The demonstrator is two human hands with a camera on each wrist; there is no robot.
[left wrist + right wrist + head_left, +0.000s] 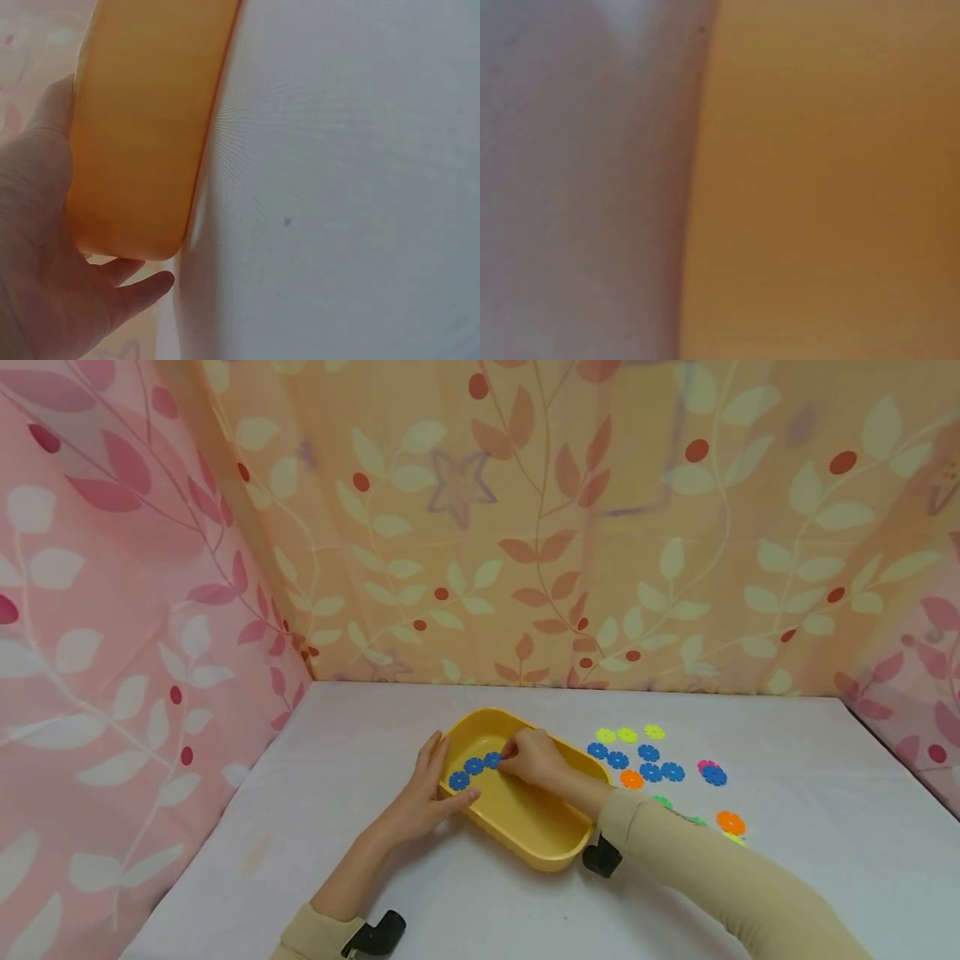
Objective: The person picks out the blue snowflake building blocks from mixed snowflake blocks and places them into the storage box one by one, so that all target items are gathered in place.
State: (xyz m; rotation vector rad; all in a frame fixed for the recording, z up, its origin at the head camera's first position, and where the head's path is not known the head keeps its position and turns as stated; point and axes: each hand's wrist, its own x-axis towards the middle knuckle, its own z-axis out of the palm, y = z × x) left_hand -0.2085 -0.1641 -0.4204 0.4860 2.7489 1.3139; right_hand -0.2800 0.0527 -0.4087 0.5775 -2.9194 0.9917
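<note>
A yellow plastic basin (536, 827) stands on the table, turned at an angle. My left hand (423, 793) grips its left end, thumb at the near rim and fingers around the outer wall; in the left wrist view this hand (45, 247) wraps the end of the basin wall (150, 135). My right hand (536, 758) reaches inside over the far side and pinches a blue flower-shaped plastic disc (492, 760) at its fingertips. Two more blue discs, one in the middle (473, 766) and one by the left end (459, 780), line up with it. The right wrist view shows just the basin's outer wall (817, 180).
Right of the basin lie several loose flower discs: yellow (627, 735), blue (648, 752), orange (731, 822) and green. A blue disc (715, 775) overlaps a pink one (705, 766). My right sleeve (697, 852) partly covers some. Patterned curtains (465, 543) surround the white table (360, 727).
</note>
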